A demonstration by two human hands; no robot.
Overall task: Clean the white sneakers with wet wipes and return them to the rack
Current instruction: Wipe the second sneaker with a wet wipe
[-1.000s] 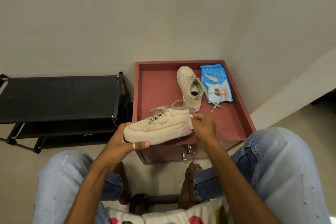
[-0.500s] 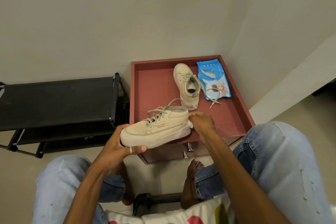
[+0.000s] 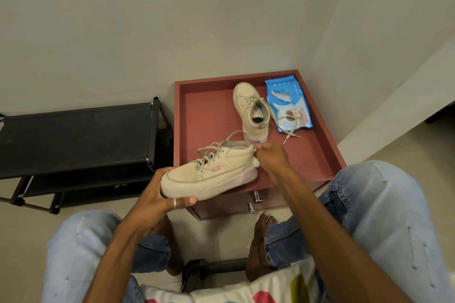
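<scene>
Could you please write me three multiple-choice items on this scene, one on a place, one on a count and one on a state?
1. Where does the blue wipes pack lie?
A. on the floor
B. on the red cabinet top, right of the resting sneaker
C. in a lap

2. How many sneakers show?
A. one
B. two
C. three

3. What is the left hand doing?
A. hanging idle
B. pressing the wall
C. gripping the toe of the held sneaker

Answers: 1 B, it lies beside the resting sneaker. 2 B, one rests, one is held. 3 C, its fingers curl round the toe.
</scene>
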